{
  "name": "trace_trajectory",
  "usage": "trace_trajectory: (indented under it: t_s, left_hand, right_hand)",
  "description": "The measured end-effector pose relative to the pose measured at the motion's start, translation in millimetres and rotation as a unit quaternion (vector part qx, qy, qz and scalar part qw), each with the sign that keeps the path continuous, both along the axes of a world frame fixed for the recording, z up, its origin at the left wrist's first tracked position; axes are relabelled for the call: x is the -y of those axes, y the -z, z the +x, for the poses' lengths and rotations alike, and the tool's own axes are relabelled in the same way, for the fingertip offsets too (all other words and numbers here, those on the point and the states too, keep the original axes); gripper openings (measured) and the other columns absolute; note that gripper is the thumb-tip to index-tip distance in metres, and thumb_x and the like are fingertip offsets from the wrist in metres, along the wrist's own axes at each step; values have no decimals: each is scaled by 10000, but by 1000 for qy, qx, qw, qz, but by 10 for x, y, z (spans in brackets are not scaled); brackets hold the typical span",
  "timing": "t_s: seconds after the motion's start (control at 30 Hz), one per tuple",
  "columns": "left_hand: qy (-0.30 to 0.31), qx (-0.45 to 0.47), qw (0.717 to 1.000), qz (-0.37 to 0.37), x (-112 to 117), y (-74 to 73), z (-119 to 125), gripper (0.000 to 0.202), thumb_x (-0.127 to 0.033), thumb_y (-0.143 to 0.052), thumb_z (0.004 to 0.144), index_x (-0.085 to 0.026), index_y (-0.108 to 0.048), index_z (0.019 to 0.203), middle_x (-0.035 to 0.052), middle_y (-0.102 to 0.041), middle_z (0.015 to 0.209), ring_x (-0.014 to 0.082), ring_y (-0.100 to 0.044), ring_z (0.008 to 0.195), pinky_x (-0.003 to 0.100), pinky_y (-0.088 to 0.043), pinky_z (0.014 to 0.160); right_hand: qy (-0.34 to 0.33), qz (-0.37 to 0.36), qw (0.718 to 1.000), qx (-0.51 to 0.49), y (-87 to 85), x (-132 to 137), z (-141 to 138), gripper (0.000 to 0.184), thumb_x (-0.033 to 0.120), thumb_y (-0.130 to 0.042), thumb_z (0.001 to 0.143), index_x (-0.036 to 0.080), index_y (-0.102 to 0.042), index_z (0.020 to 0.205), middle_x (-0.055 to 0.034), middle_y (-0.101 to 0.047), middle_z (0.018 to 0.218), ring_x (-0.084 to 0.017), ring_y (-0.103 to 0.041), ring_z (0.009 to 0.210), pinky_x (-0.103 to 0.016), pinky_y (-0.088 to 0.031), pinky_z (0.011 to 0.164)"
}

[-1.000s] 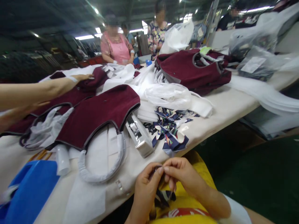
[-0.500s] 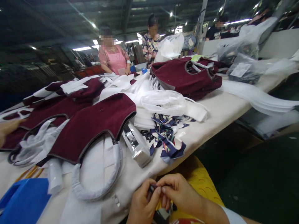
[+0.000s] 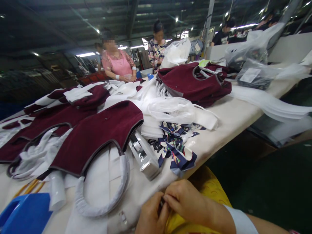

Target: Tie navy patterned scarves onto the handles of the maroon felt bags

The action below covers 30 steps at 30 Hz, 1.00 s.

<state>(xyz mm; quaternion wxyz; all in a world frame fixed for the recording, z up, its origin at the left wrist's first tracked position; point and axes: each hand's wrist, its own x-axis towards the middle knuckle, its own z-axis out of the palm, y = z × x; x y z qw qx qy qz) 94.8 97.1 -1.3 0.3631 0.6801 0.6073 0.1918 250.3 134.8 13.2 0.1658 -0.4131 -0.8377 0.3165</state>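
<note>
Low in the view, my left hand [image 3: 151, 213] and my right hand [image 3: 181, 196] meet at the fingertips, both closed in a pinch. A small dark thing shows between them, mostly covered by the fingers; I cannot make out its kind. Above my hands, at the table edge, lie navy patterned fabric strips [image 3: 181, 159] and several black rings [image 3: 156, 145]. A silver tape dispenser [image 3: 146, 159] stands just left of the strips. Farther left lies a maroon fabric bag [image 3: 97, 136] with a wrapped, pale round handle [image 3: 104, 209].
More maroon bags [image 3: 192, 81] are heaped at the back, beside clear plastic bags [image 3: 253, 74]. White foam sheets [image 3: 273, 104] overhang the table's right side. A blue holder [image 3: 26, 213] sits front left. Two people stand across the table [image 3: 234, 120]. A yellow seat cover [image 3: 209, 185] is below me.
My right hand has turned further over the left, and the dark patterned piece below them no longer shows. A hand at the far left edge has left the view.
</note>
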Motion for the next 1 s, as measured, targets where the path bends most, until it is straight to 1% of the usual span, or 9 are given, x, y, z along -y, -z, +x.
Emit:
trace_trajectory:
  t_s: [0.13, 0.27, 0.43, 0.53, 0.63, 0.73, 0.87, 0.93, 1.0]
  left_hand:
    - [-52, 21, 998, -11, -11, -31, -70, 232, -326, -411, 823, -174, -577, 765, 34, -627, 705, 150, -564, 671, 230, -413, 624]
    - [-119, 50, 992, -6, -42, 9, -165, 283, -400, -415, 821, -184, -591, 772, 13, -610, 695, 146, -548, 675, 229, -388, 623]
    - [-172, 90, 981, 5, -73, 109, -238, 319, -453, -417, 811, -187, -583, 749, -8, -563, 661, 140, -513, 665, 228, -369, 613]
    - [-192, 104, 976, 16, -82, 180, -268, 321, -459, -424, 806, -185, -580, 741, -16, -537, 641, 136, -497, 647, 230, -357, 600]
    - [-200, 118, 973, 13, -96, 225, -284, 321, -459, -421, 808, -185, -572, 734, -15, -542, 648, 138, -497, 656, 233, -357, 610]
    - [-203, 135, 970, 12, -111, 236, -276, 316, -453, -421, 810, -182, -566, 733, -11, -549, 655, 140, -501, 668, 233, -364, 619]
    - [-210, 157, 965, 24, -106, 218, -251, 311, -452, -445, 799, -177, -571, 724, -14, -525, 628, 133, -488, 650, 221, -364, 602]
    - [-215, 171, 961, 27, -94, 198, -247, 312, -456, -461, 791, -174, -570, 713, -14, -510, 617, 125, -470, 619, 211, -353, 557]
    - [-226, 193, 955, 21, -82, 168, -248, 310, -461, -474, 783, -174, -570, 715, -24, -471, 572, 112, -428, 546, 205, -317, 481]
  right_hand:
    - [-66, 56, 995, 55, -106, -311, -12, 241, 278, -499, 847, 178, -630, 672, -1, -641, 666, -110, -560, 619, -199, -356, 576]
    - [24, 129, 987, 88, -127, -880, -81, 193, 196, -448, 871, 188, -641, 876, -28, -645, 899, -133, -581, 838, -199, -396, 744]
    - [65, 143, 978, 135, 130, -1438, -293, 216, 113, -441, 825, 136, -611, 957, -119, -609, 970, -222, -578, 907, -293, -425, 784]
    - [75, 136, 978, 140, 301, -1559, -354, 222, 137, -474, 817, 119, -600, 1000, -150, -596, 1012, -245, -577, 922, -323, -437, 796]
    - [79, 120, 984, 107, 388, -1628, -319, 255, 168, -524, 802, 147, -602, 1043, -124, -584, 1092, -232, -568, 965, -317, -427, 851]
    - [94, 93, 990, 42, 413, -1704, -266, 242, 155, -550, 775, 166, -638, 1000, -83, -615, 1060, -208, -567, 977, -296, -401, 907]
    - [164, 58, 981, -83, 368, -1746, -242, 198, 174, -509, 786, 162, -654, 922, -83, -627, 1025, -207, -547, 1006, -324, -378, 944]
    - [208, 29, 965, -155, 290, -1710, -225, 208, 247, -481, 807, 158, -627, 926, -89, -621, 1016, -204, -558, 973, -326, -430, 876]
    - [238, -28, 945, -221, 173, -1629, -188, 257, 339, -444, 826, 147, -579, 931, -89, -635, 896, -184, -602, 795, -290, -492, 670]
